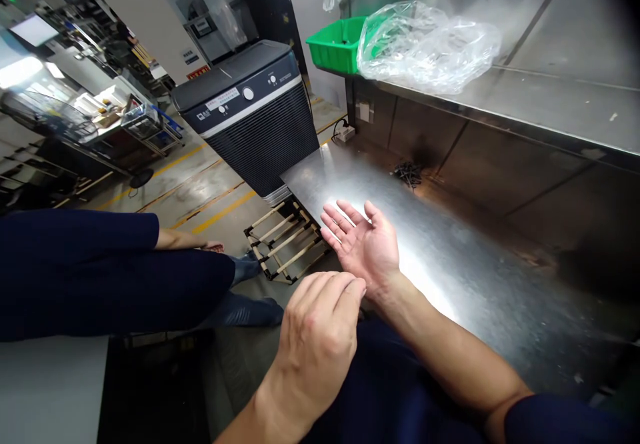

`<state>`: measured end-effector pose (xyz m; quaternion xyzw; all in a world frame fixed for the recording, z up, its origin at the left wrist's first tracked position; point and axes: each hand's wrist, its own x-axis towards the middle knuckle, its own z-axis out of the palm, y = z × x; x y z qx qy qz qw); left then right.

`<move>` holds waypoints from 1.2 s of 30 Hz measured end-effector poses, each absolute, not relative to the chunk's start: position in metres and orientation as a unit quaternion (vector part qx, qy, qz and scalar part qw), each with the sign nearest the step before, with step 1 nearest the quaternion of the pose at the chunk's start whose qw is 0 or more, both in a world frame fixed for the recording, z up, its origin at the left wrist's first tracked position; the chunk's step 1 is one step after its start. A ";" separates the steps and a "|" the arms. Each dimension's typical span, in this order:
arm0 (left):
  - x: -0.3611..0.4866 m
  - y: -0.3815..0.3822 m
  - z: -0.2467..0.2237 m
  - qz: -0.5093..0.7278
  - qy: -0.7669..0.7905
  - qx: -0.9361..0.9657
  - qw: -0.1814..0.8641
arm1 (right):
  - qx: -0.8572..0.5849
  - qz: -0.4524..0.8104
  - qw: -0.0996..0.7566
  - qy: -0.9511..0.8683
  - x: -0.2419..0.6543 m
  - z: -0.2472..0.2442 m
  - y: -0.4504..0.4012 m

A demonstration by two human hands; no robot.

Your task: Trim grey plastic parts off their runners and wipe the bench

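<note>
My right hand (363,241) is held palm up with its fingers spread, and nothing lies on the palm. It is above the near-left part of a shiny metal worktop (430,251). Closer to the camera, my left hand (323,321) shows its back, with the fingers curled and pressed together near my right wrist. Its palm side is hidden, so whether it holds anything cannot be seen.
A green bin (335,44) and clear plastic bags (430,47) sit on a metal shelf (560,114). Small dark pieces (409,173) lie beneath. A black appliance (255,124) and low rack (287,244) stand beyond the worktop. Another person in dark blue (100,274) is at left.
</note>
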<state>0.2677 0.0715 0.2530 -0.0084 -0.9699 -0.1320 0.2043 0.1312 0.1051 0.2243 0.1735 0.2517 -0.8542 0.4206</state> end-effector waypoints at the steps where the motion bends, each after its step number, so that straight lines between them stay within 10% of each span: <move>1: 0.267 0.070 0.254 -0.113 -0.975 -0.016 0.192 | 0.174 -0.851 0.420 0.261 0.131 0.223 0.104; 18: 0.254 0.051 0.247 0.058 -0.982 -0.119 0.135 | 0.214 -0.807 0.422 0.354 0.137 0.201 0.083; 36: 0.269 0.048 0.218 -0.332 -0.914 0.102 0.208 | 0.200 -0.815 0.440 0.319 0.147 0.202 0.074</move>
